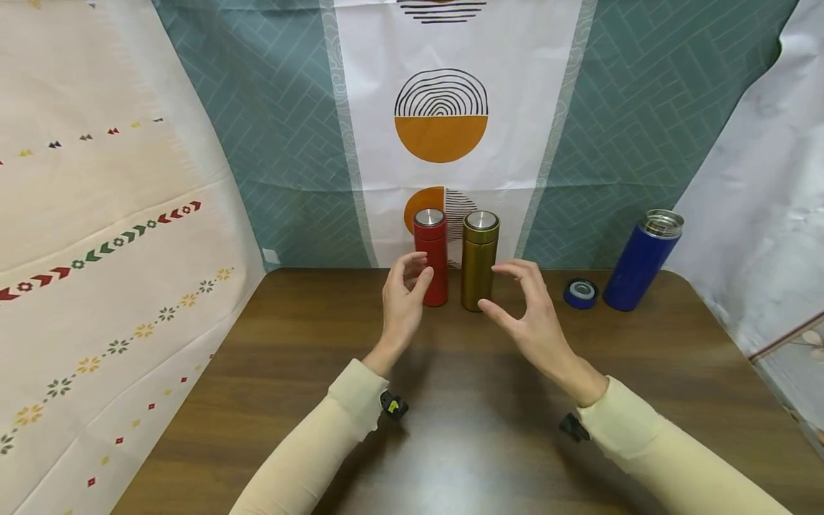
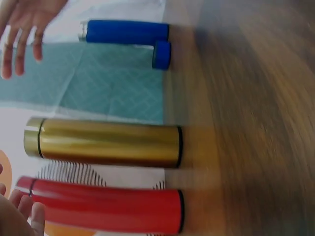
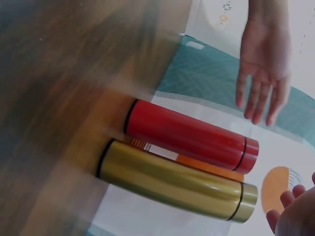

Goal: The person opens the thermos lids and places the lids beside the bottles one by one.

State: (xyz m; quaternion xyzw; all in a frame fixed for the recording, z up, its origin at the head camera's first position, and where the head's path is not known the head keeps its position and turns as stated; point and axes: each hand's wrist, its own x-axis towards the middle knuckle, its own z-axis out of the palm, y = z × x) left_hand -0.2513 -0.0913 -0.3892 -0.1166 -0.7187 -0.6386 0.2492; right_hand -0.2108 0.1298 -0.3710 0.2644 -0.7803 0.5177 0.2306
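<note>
**Red flask (image 1: 438, 268) and gold flask (image 1: 479, 275) stand ungripped**

Both are stood upright side by side near the far edge of the table (image 1: 309, 329), with a narrow gap between them. Nothing is grasped: the fingers of the left hand (image 1: 400, 307) are loosely curved near the red flask, and those of the right hand (image 1: 537, 325) are parted from the thumb near the gold one. Stiff, probably slippery walls are suggested by the smooth sheen. The contents are hidden, so the weight can hardly be judged. A hold is best taken around mid-body, below the seam at the top.
</note>
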